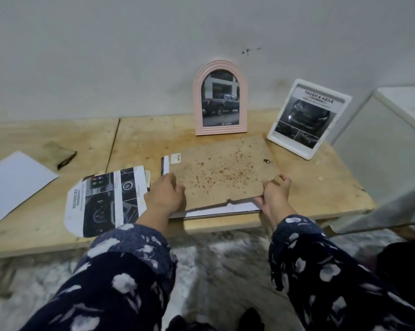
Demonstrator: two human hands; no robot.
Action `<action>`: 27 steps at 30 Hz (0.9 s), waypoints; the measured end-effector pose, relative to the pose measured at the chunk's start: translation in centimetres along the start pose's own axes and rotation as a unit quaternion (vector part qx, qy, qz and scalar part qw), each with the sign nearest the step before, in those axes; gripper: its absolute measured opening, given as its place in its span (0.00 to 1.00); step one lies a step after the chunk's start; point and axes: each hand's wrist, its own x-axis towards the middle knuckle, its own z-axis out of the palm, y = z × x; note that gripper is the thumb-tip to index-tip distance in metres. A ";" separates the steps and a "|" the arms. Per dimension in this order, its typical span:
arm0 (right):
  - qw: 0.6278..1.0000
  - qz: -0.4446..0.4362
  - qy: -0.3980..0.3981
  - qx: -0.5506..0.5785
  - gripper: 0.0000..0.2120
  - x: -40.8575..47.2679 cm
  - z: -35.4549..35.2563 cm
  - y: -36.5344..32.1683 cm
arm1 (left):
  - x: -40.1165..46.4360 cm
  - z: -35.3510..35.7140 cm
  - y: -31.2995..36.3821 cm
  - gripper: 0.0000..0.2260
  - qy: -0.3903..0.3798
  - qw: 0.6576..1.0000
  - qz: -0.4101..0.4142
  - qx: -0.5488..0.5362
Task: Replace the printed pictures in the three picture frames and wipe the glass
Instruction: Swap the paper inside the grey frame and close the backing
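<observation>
While both hands pinch the backing board [222, 170] at centre frame, left hand [164, 195] and right hand [274, 194] on opposite ends, its long axis runs left-right, over the third frame [216, 211].

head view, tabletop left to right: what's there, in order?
white sheet → dark cloth → loose "ADVANCED" print → left hand → speckled backing board → right hand → white frame. Pink arched frame left out: it stands behind the board.
</observation>
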 end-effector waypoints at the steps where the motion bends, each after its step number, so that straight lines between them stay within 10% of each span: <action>1: 1.000 0.006 0.003 -0.007 0.25 0.0 0.5 0.3 | 0.1 -0.1 -0.5 0.21 -0.008 1.000 -0.001 0.011; 27: 0.995 0.038 0.071 -0.053 0.27 0.5 2.0 2.6 | -0.7 0.9 -1.4 0.21 -0.005 0.998 -0.028 0.061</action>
